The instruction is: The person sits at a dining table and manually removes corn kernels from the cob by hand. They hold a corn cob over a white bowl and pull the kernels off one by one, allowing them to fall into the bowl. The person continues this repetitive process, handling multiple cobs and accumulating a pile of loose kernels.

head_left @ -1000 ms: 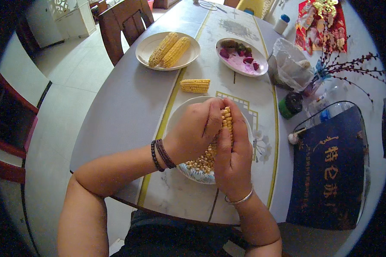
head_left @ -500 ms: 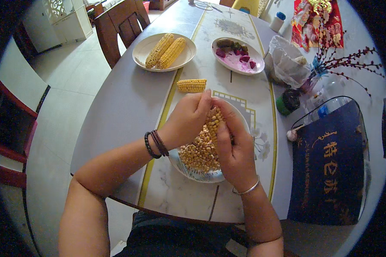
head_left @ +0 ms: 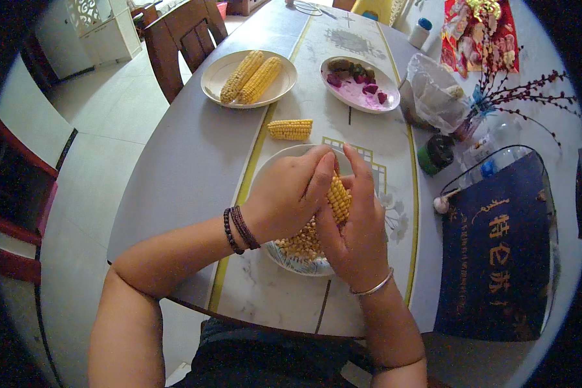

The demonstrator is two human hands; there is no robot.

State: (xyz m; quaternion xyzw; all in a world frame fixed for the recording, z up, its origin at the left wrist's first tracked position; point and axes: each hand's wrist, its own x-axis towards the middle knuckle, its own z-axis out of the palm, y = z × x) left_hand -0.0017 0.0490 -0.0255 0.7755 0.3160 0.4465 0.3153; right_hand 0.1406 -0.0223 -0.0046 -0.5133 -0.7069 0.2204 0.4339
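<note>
Both hands are over a white bowl with a blue-green pattern, which holds loose corn kernels. A yellow corn cob is tilted between them. My left hand is closed around the cob's upper left part, with its thumb pointing up and most fingers hidden. My right hand cradles the cob from the right, its thumb against the near side and its index finger raised at the far end. A shorter piece of corn lies on the table just beyond the bowl.
Farther left, a plate carries two whole cobs. Another plate holds dark purple-red pieces. Along the right stand a plastic bag, a dark green jar, red-berried stems and a dark blue box. A wooden chair is at far left.
The cob has swung rightward, showing more of its kernel rows. My left hand has moved right and nearer, covering more of the bowl. My right index finger has lifted away from the cob.
</note>
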